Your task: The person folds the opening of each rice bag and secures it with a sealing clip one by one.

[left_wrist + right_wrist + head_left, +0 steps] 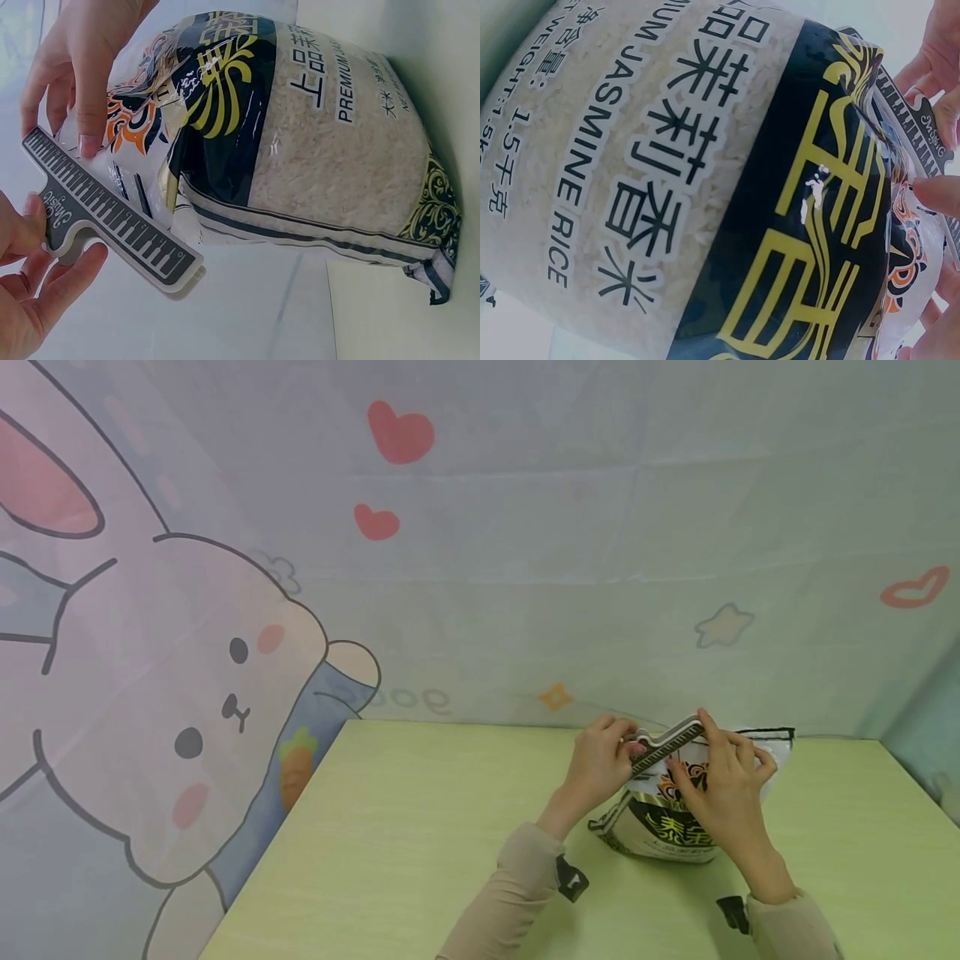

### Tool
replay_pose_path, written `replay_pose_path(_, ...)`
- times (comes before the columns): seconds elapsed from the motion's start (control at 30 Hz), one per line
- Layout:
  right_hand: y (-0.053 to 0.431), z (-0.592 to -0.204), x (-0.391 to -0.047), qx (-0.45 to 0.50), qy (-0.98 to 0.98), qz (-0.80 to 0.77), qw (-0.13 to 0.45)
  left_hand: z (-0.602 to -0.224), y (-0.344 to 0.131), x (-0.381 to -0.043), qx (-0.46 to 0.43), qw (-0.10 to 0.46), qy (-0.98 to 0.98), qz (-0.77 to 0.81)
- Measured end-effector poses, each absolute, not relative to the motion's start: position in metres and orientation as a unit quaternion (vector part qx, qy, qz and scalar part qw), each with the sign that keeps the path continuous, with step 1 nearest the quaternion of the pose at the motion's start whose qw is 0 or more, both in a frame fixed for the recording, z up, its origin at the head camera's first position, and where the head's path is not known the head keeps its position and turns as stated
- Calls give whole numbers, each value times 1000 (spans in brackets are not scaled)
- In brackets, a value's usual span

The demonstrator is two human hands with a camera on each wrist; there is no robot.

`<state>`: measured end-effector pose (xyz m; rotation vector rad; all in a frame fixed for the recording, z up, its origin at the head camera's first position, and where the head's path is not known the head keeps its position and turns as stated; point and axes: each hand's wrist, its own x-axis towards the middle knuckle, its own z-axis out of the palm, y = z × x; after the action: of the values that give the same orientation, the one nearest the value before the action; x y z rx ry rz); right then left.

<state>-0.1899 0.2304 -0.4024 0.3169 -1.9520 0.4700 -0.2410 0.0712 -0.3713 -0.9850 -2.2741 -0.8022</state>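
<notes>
A clear plastic bag of jasmine rice (663,843) stands on the table, with a dark band and yellow lettering across its front. My left hand (596,768) pinches the raised handle of a grey bag clip (112,210) printed with piano keys. The clip lies slantwise across the upper part of the bag; whether its jaws grip the plastic is hidden. My right hand (729,789) holds the bag's gathered top, thumb in front, and one fingertip meets the clip's far end. In the right wrist view, the bag's printed front (705,150) covers much of the clip.
The pale green table (420,827) extends to the left and in front of the bag. Behind it hangs a cloth backdrop (525,568) with a cartoon rabbit and hearts. The bag's black-edged corner (772,733) sticks out beyond my right hand.
</notes>
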Motion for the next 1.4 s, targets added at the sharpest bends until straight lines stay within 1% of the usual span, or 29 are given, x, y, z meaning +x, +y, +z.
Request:
replay_pose_path(0.3, 230, -401, -186, 132, -820, 198, 521, -373, 71, -239, -365, 252, -843, -304)
replay_pose_path(0.5, 231, -401, -185, 128, -834, 197, 499, -374, 68, -237, -375, 238, -835, -323)
replay_pose_path(0.67, 229, -398, -185, 130, -830, 211, 501, -377, 64, -238, -390, 208, -813, -379)
replay_pose_path(0.9, 230, -398, -187, 123, -842, 214, 480, -383, 58, -242, -398, 174, -791, -430)
replay_pose_path(1.03, 231, -398, -188, 124, -834, 225, 487, -389, 55, -243, -398, 159, -788, -443)
replay_pose_path(1.17, 230, -397, -188, 129, -823, 247, 496, -397, 51, -244, -389, 135, -789, -456)
replay_pose_path(1.27, 228, -395, -187, 131, -820, 264, 491, -403, 48, -244, -374, 112, -791, -470)
replay_pose_path(1.4, 227, -393, -185, 131, -818, 285, 481, -409, 46, -244, -362, 102, -795, -476)
